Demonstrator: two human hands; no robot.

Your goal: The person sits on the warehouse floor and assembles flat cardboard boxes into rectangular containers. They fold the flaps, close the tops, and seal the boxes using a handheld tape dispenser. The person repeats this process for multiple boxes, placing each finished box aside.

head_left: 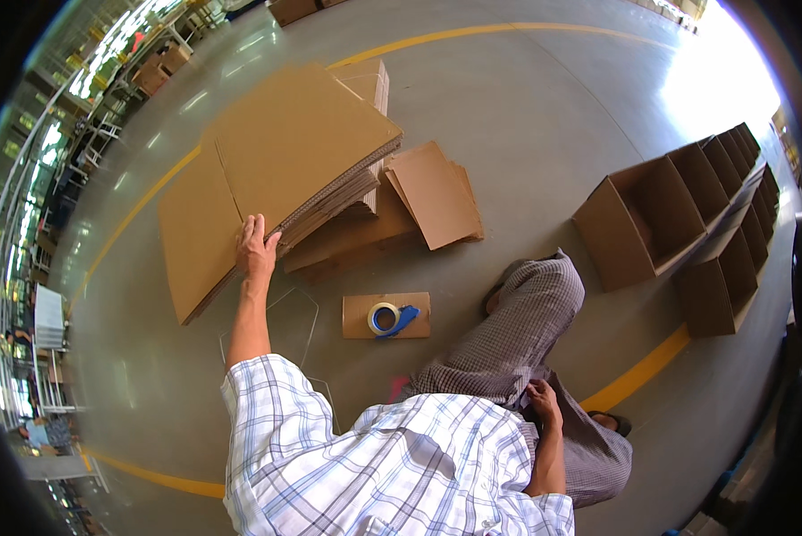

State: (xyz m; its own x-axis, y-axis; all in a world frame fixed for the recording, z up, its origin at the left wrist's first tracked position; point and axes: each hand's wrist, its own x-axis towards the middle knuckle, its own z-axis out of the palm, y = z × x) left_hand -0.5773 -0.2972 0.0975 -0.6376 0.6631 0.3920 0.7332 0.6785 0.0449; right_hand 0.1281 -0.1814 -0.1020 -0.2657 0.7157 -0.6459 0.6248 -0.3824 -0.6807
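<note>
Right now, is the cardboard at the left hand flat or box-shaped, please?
Flat: at the left hand, the cardboard lies in thin stacked layers.

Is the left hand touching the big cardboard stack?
Touching: the head view shows the left hand resting its fingers on the cardboard stack at its near edge.

Cardboard stack [298,134] partly hides lower cardboard [356,247]; shirt [410,469] cut off below; distant person [39,434] blurred.

The left hand [256,254] touches the cardboard stack [298,138]; the right hand [545,401] touches the trousers [517,326].
</note>
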